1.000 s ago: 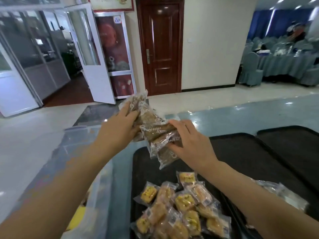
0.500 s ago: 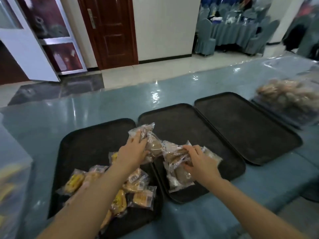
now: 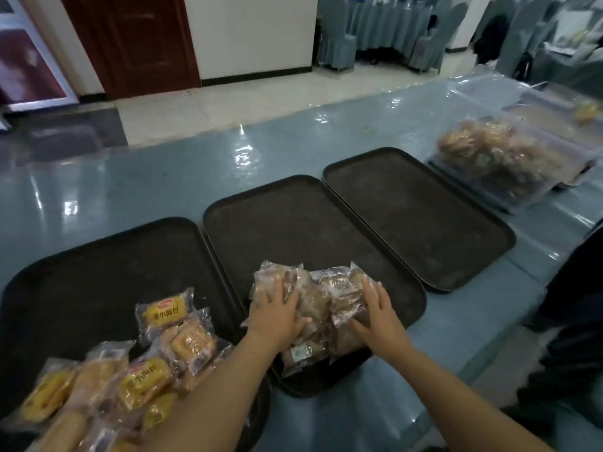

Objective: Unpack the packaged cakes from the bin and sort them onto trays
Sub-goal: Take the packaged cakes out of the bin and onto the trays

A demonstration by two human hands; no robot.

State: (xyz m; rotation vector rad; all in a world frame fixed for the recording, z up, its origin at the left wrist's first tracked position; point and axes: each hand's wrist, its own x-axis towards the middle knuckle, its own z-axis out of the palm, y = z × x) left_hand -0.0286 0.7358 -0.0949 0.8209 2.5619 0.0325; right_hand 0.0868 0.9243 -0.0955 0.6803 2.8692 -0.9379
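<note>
Here, brown cakes [image 3: 321, 301] on middle tray [image 3: 293, 230], yellow cakes [image 3: 143, 383] on left tray [image 3: 81, 272]

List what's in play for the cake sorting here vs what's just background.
In play:
- brown packaged cakes under left hand and right hand
- middle tray
- yellow packaged cakes on left tray
- right tray, bare
- clear bin of cakes

Background:
- wooden door
- covered chairs
</note>
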